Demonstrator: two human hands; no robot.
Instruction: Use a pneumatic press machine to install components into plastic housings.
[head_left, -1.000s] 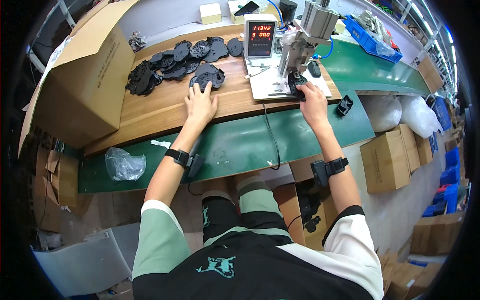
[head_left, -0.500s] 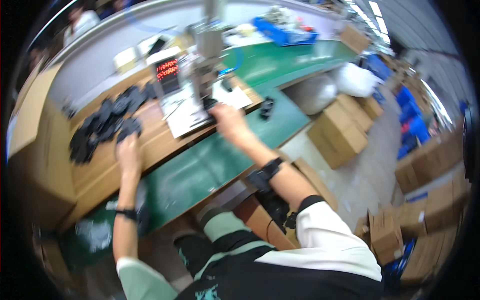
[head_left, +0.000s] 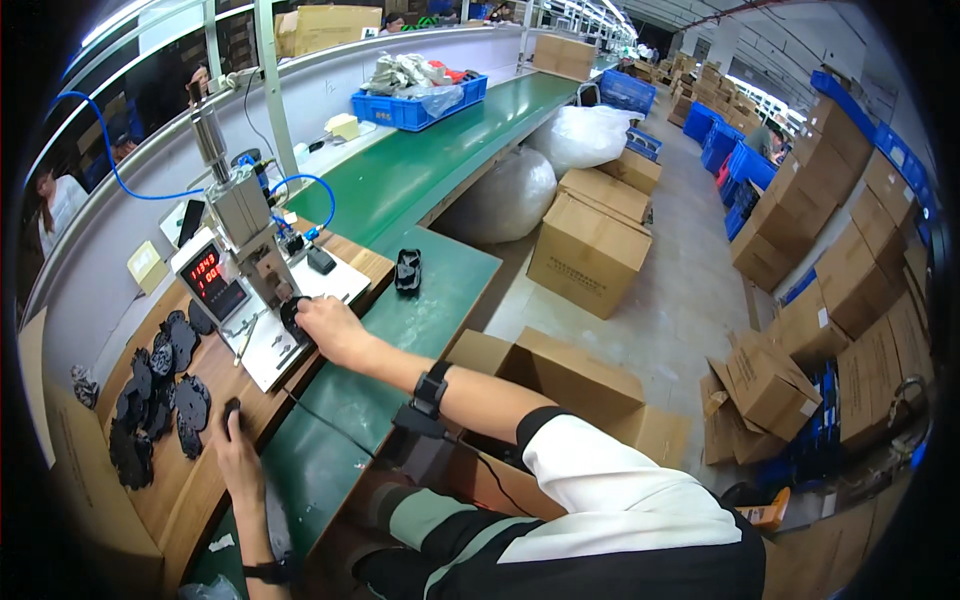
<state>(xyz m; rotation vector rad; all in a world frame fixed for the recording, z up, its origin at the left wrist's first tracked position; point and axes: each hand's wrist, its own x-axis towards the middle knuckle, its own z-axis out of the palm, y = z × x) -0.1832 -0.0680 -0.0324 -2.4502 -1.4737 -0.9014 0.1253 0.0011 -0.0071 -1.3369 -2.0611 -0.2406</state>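
Observation:
A bench-top press (head_left: 240, 205) with a digital display box (head_left: 208, 278) stands on a white base plate (head_left: 270, 368). My right hand (head_left: 338, 332) reaches to the press, fingers closed on a flat black plastic part (head_left: 292, 314) beneath the press head. Part of that piece is hidden by the fingers and the machine. Lower down, my left hand (head_left: 236, 462) is closed around another black plastic part (head_left: 232, 416), over the front edge of the wooden board (head_left: 212, 470). A heap of similar black parts (head_left: 150, 385) lies on the board, to the left of the press.
One black part (head_left: 408, 272) lies apart on the green bench (head_left: 455, 262). Behind it is a blue crate (head_left: 420, 108) of bagged items. An open carton (head_left: 580, 365) stands below at the right; closed cartons (head_left: 590, 245) sit on the floor. A cable (head_left: 335, 428) crosses the bench edge.
My view has swung to the right, so the press appears further left. My left hand has come away from the heap toward the board's front edge with a black part. My right hand stays at the press.

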